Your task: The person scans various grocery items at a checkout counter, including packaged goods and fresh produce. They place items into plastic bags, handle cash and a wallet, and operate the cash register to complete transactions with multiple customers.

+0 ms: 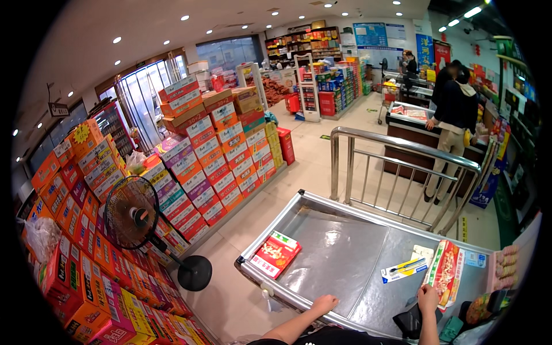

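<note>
My left hand (325, 304) rests with its fingers curled at the near edge of the metal-topped checkout counter (332, 254), with nothing visible in it. At the right, my right hand (427, 297) is beside a black object (409, 321) and the lower edge of a red printed flyer (446, 271); whether its fingers hold anything is unclear. A packaged toothbrush set (404, 270) lies beyond the right hand, beside a small pale card (422, 253). A stack of red flyers (276, 254) lies at the counter's left end.
A metal railing (405, 151) stands beyond the counter. A black pedestal fan (133, 213) and stacked cartons (215, 146) are on the left. Two people stand by another checkout counter (405, 129) at upper right. A green pouch (451, 328) and a round patterned item (478, 308) lie near right.
</note>
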The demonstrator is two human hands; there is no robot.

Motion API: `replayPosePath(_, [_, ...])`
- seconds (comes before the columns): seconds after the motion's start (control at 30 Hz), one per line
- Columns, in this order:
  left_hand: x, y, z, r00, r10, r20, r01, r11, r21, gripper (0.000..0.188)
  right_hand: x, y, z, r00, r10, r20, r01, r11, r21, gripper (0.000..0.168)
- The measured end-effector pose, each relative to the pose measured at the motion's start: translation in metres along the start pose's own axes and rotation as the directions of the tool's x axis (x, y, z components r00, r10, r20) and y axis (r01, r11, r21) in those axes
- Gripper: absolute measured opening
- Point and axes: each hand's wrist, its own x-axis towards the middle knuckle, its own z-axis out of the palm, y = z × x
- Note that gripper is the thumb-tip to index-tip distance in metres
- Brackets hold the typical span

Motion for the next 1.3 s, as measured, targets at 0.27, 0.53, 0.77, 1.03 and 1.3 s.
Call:
replayPosePath(0.27, [0.000, 0.001, -0.001, 1.000, -0.007, 0.001, 0.007, 1.000, -0.014, 0.034, 0.000, 0.000, -0.001, 1.000, 0.005, 0.006, -0.005, 1.000, -0.009, 0.014])
replayPosePath(0.53, [0.001, -0.002, 0.000, 1.000, -0.003, 0.018, 0.003, 1.000, -0.008, 0.034, 0.001, 0.001, 0.002, 1.000, 0.030, -0.001, -0.030, 1.000, -0.009, 0.014])
replayPosePath(0.77, [0.003, -0.004, 0.000, 0.999, 0.041, 0.022, -0.041, 0.999, -0.013, 0.034, 0.001, 0.009, 0.006, 0.999, 0.037, -0.012, -0.037, 0.997, -0.061, 0.017])
replayPosePath(1.03, [0.003, -0.001, -0.001, 0.991, 0.130, 0.036, -0.128, 0.990, -0.052, 0.032, -0.003, 0.000, -0.007, 0.999, 0.033, 0.003, -0.033, 0.997, -0.070, 0.019])
replayPosePath(1.3, [0.009, 0.005, 0.001, 0.964, 0.258, 0.063, -0.255, 0.965, -0.060, 0.037, -0.001, 0.006, 0.000, 0.997, 0.020, 0.073, -0.015, 0.997, -0.080, 0.022])
